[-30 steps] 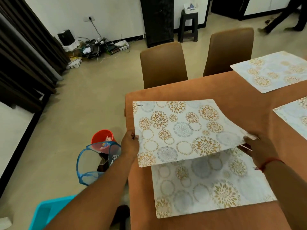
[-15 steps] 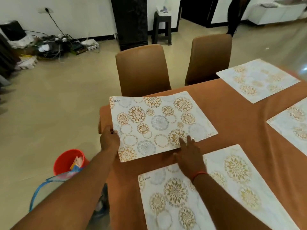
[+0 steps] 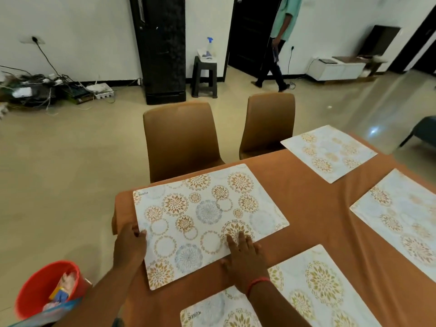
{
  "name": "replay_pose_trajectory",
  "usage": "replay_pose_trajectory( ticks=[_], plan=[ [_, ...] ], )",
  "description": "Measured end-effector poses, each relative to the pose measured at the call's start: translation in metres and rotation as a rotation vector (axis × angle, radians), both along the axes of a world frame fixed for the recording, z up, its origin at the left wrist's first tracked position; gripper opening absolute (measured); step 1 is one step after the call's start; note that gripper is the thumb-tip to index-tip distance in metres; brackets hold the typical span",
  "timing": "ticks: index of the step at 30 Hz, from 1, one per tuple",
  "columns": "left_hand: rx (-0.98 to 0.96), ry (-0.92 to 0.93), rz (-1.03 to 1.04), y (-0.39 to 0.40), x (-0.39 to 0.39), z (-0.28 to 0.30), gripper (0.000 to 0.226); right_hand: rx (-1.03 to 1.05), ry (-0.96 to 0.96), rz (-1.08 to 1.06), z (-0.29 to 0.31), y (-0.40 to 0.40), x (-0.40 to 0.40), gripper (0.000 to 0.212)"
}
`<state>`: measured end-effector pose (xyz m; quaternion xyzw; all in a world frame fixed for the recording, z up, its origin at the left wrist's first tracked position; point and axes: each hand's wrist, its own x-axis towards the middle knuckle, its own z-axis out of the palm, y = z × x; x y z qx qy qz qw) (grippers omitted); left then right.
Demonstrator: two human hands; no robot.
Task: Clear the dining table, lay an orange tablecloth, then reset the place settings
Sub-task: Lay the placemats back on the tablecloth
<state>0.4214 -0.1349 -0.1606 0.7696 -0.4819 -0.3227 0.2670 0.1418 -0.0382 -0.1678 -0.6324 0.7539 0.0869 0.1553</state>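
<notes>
I see my left hand (image 3: 129, 246) pinching the near-left edge of the white floral-patterned rectangular placemat (image 3: 207, 220) on the orange tablecloth (image 3: 313, 208), my right hand (image 3: 243, 258) pressing it flat, fingers straight.

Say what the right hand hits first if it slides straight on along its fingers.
Nothing raised, apparently. The right hand lies flat on the corner placemat, fingers pointing across it; past the mat's far edge comes bare orange tablecloth, then probably the nearer brown chair. Depth unclear.
</notes>
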Motion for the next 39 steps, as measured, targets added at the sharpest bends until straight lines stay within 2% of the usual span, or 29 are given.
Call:
replay_pose_trajectory(
  ticks=[2, 5, 8, 10, 19, 24, 33, 39],
  plan=[
    [-0.094, -0.201, -0.118, 0.009, 0.002, 0.004, 0.021, -0.093, -0.029, -0.056, -0.001, 0.017, -0.013, 0.070],
    [-0.292, -0.474, -0.478, 0.033, -0.003, 0.002, 0.041, -0.151, 0.028, -0.157, -0.011, 0.061, -0.047, 0.075],
    [-0.185, -0.715, -0.865, 0.054, -0.019, -0.002, 0.084, -0.088, 0.092, -0.210, -0.020, 0.102, -0.073, 0.088],
    [-0.099, -0.743, -0.947, 0.067, -0.029, -0.013, 0.085, -0.086, 0.089, -0.189, -0.022, 0.118, -0.077, 0.087],
    [0.017, -0.805, -0.984, 0.091, -0.058, -0.017, 0.071, -0.180, 0.032, -0.179, -0.029, 0.144, -0.054, 0.079],
    [0.008, -0.798, -0.999, 0.102, -0.056, -0.023, 0.084, -0.159, 0.027, -0.160, -0.032, 0.148, -0.048, 0.080],
    [0.026, -0.817, -1.016, 0.110, -0.057, -0.027, 0.086, -0.195, 0.006, -0.111, -0.031, 0.148, -0.075, 0.081],
    [0.046, -0.829, -1.001, 0.111, -0.063, -0.027, 0.071, -0.214, -0.001, -0.109, -0.030, 0.152, -0.078, 0.081]
  ],
)
